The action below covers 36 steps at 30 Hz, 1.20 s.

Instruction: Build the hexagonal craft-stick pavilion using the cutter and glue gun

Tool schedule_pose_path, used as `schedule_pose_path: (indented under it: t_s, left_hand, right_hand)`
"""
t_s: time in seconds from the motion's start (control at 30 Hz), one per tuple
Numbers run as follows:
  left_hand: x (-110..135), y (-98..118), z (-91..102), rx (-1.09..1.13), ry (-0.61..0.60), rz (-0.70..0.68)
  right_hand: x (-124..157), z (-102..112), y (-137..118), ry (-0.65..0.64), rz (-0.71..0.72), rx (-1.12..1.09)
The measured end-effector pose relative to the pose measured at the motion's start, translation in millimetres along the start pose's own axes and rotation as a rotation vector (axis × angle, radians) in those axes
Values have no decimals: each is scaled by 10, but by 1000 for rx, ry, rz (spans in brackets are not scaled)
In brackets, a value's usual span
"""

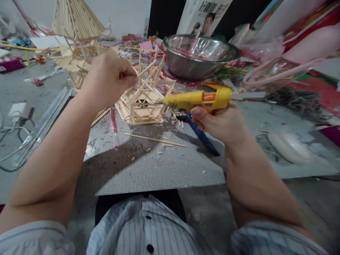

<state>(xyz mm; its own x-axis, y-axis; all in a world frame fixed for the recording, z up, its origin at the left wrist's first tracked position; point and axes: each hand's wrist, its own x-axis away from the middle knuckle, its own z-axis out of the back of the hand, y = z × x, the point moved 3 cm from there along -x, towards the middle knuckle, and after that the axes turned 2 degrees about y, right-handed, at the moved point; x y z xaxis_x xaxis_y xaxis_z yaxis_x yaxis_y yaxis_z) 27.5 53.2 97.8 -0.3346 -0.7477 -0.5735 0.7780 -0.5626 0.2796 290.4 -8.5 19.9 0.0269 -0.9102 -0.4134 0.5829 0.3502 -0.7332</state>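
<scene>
My left hand [110, 79] is closed in a pinch on a thin wooden stick [146, 68] that lies against the top of a small stick-built model [142, 101] on the grey board [159, 170]. My right hand [220, 122] grips a yellow glue gun [199, 99] by its handle. The gun's nozzle points left at the right side of the model. A long loose stick [155, 140] and small wood bits lie on the board in front of the model.
A larger stick tower [77, 32] stands at the back left. A steel bowl [199, 56] sits behind the glue gun. Blue-handled pliers [202, 136] lie under my right hand. A white charger and cables [18, 113] lie on the floor at left. Plastic bags clutter the right.
</scene>
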Motion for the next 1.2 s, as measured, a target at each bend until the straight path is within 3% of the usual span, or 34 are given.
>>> schedule_pose_path:
  t_s: [0.17, 0.33, 0.8, 1.2]
  left_hand:
    - [8, -9, -9, 12, 19, -47]
    - [19, -12, -3, 9, 10, 27]
    - [28, -43, -19, 9, -7, 39]
    - [19, -76, -45, 6, 4, 21]
  right_hand:
    - [8, 19, 1, 32, 15, 40]
    - [13, 45, -62, 29, -25, 78]
    - [0, 137, -50, 81, -48, 71]
    - [102, 195, -197, 144, 131, 295]
